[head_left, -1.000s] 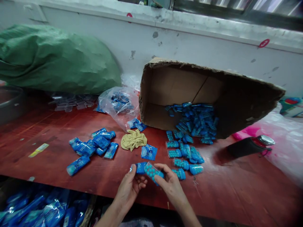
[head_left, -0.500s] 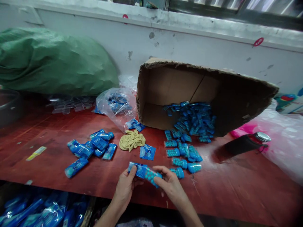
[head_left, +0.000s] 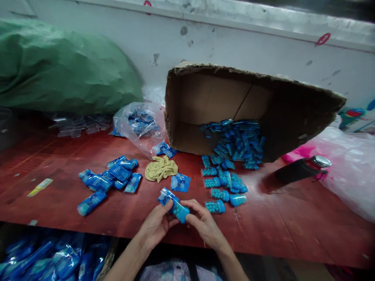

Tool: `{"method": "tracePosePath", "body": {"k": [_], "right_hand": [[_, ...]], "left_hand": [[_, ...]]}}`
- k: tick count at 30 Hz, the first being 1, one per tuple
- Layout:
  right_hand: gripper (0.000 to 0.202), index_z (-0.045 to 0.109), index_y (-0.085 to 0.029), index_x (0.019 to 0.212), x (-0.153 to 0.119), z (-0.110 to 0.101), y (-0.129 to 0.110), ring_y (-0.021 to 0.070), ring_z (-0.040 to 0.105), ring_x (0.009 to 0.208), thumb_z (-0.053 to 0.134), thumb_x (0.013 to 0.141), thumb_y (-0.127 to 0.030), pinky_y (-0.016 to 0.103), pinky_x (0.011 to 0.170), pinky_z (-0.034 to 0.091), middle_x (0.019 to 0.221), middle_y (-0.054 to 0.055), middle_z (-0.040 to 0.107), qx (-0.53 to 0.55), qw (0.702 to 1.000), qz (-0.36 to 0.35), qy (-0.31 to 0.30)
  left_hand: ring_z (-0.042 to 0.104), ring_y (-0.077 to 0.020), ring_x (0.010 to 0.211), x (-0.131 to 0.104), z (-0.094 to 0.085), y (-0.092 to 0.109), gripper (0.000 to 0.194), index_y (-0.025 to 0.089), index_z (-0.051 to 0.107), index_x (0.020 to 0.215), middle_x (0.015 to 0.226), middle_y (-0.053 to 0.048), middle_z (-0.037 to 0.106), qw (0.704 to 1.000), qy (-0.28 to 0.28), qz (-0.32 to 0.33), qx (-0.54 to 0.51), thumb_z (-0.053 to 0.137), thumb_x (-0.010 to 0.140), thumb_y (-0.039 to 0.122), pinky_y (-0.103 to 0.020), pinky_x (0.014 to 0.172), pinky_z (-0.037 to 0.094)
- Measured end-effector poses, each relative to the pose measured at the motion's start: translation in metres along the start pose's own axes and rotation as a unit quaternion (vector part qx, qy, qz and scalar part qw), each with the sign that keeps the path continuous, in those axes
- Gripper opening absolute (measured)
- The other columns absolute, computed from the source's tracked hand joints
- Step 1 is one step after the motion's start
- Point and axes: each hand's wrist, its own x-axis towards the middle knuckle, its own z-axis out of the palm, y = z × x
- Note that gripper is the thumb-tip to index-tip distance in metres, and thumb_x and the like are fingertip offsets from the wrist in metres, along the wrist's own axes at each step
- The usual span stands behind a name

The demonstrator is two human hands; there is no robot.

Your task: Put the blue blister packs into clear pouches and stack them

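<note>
Above the table's front edge, a small clear bottle of blue balls [head_left: 181, 213] is partly inside a blue printed plastic sleeve [head_left: 168, 195]. My left hand [head_left: 156, 221] pinches the sleeve over the bottle, its thumb on top. My right hand [head_left: 204, 223] grips the bottle's blue end between thumb and fingers. Just beyond lies a flat blue printed sleeve [head_left: 180, 182], beside a crumpled yellowish cloth [head_left: 161, 169]. Loose bottles of blue balls [head_left: 215, 206] lie to the right of my hands. Several sleeved bottles [head_left: 101, 183] are piled on the left.
A cardboard box [head_left: 202, 93] on its side spills bottles onto the red table [head_left: 275, 226]. Behind stand a clear bag of sleeves [head_left: 140, 125] and a green sack [head_left: 67, 70]. At right are a black flask [head_left: 295, 170] and pinkish plastic [head_left: 348, 171]. Below left, blue packs [head_left: 49, 257] fill a container.
The bottle has tilted more steeply, and less of it shows beyond the sleeve. My hands have come closer together. The whole view has shifted slightly downward.
</note>
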Motion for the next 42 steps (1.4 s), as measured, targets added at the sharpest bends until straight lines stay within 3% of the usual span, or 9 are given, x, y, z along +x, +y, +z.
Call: {"method": "tracePosePath", "body": {"k": [3, 6, 15, 20, 25, 30, 34, 37, 42], "right_hand": [[0.040, 0.058, -0.025, 0.105, 0.002, -0.004, 0.001, 0.0160, 0.053, 0.086, 0.063, 0.066, -0.019, 0.028, 0.075, 0.045, 0.094, 0.001, 0.058, 0.062, 0.998, 0.002, 0.024], [0.043, 0.059, -0.025, 0.103, 0.004, -0.003, 0.002, 0.0172, 0.054, 0.087, 0.067, 0.061, -0.018, 0.030, 0.078, 0.044, 0.092, 0.000, 0.060, 0.085, 0.996, -0.004, 0.033], [0.027, 0.055, -0.022, 0.099, 0.003, 0.006, 0.004, 0.0161, 0.057, 0.087, 0.058, 0.072, -0.018, 0.029, 0.079, 0.045, 0.097, 0.002, 0.061, 0.044, 0.996, -0.007, 0.079], [0.031, 0.052, -0.023, 0.105, -0.003, 0.006, 0.003, 0.0157, 0.057, 0.083, 0.056, 0.075, -0.017, 0.028, 0.076, 0.046, 0.093, 0.002, 0.060, -0.099, 0.989, -0.050, 0.100], [0.043, 0.050, -0.031, 0.114, -0.008, 0.004, -0.007, 0.0185, 0.052, 0.093, 0.062, 0.074, -0.023, 0.033, 0.088, 0.040, 0.100, 0.001, 0.059, -0.222, 0.961, -0.151, 0.070], [0.069, 0.041, -0.035, 0.124, -0.006, 0.003, -0.002, 0.0214, 0.043, 0.113, 0.072, 0.064, -0.022, 0.034, 0.096, 0.034, 0.125, 0.002, 0.044, -0.097, 0.988, -0.117, 0.037], [0.067, 0.042, -0.037, 0.123, -0.004, -0.002, 0.006, 0.0222, 0.045, 0.113, 0.071, 0.065, -0.020, 0.035, 0.094, 0.036, 0.126, 0.000, 0.047, 0.018, 0.997, -0.068, -0.026], [0.062, 0.046, -0.036, 0.121, -0.003, -0.005, 0.006, 0.0217, 0.046, 0.113, 0.068, 0.066, -0.016, 0.035, 0.095, 0.036, 0.123, -0.001, 0.050, 0.028, 0.998, -0.052, -0.024], [0.053, 0.047, -0.034, 0.121, -0.003, -0.004, 0.010, 0.0200, 0.050, 0.108, 0.061, 0.073, -0.019, 0.034, 0.093, 0.038, 0.117, 0.000, 0.055, 0.020, 0.998, -0.057, -0.002]], "left_hand": [[0.065, -0.0194, 0.072, -0.001, -0.004, 0.004, 0.014, 0.013, 0.060, 0.084, 0.079, -0.007, 0.069, 0.998, -0.057, -0.030, 0.000, 0.060, 0.072, 0.018, -0.034, 0.068, 0.050], [0.064, -0.0202, 0.076, -0.002, -0.004, 0.006, 0.019, 0.012, 0.060, 0.090, 0.085, -0.009, 0.068, 0.994, -0.103, -0.045, 0.003, 0.059, 0.072, 0.019, -0.036, 0.075, 0.048], [0.062, -0.0167, 0.081, -0.007, 0.010, -0.008, 0.010, 0.013, 0.064, 0.081, 0.084, -0.006, 0.069, 0.991, -0.122, -0.018, -0.052, 0.057, 0.074, 0.016, -0.035, 0.084, 0.044], [0.063, -0.0167, 0.075, -0.006, 0.009, -0.003, 0.011, 0.012, 0.064, 0.078, 0.078, -0.006, 0.069, 0.998, -0.066, 0.006, -0.013, 0.057, 0.074, 0.021, -0.031, 0.078, 0.046], [0.064, -0.0181, 0.079, -0.004, -0.001, 0.007, 0.015, 0.011, 0.064, 0.086, 0.082, -0.010, 0.069, 0.989, -0.150, -0.014, -0.010, 0.056, 0.075, 0.018, -0.027, 0.075, 0.047], [0.064, -0.0207, 0.084, 0.000, -0.006, 0.004, 0.024, 0.012, 0.063, 0.095, 0.087, -0.009, 0.070, 0.969, -0.237, -0.056, -0.035, 0.060, 0.072, 0.018, -0.030, 0.078, 0.047], [0.063, -0.0195, 0.086, 0.000, -0.004, -0.001, 0.030, 0.011, 0.062, 0.099, 0.092, -0.010, 0.069, 0.952, -0.297, -0.061, -0.033, 0.061, 0.070, 0.017, -0.026, 0.073, 0.047], [0.063, -0.0177, 0.086, -0.002, -0.003, -0.004, 0.026, 0.014, 0.063, 0.098, 0.092, -0.008, 0.069, 0.956, -0.286, -0.054, -0.036, 0.058, 0.073, 0.015, -0.025, 0.075, 0.047], [0.063, -0.0155, 0.084, -0.009, 0.000, -0.014, 0.020, 0.014, 0.064, 0.093, 0.089, -0.007, 0.070, 0.973, -0.218, -0.027, -0.065, 0.055, 0.076, 0.019, -0.027, 0.079, 0.046]]}}
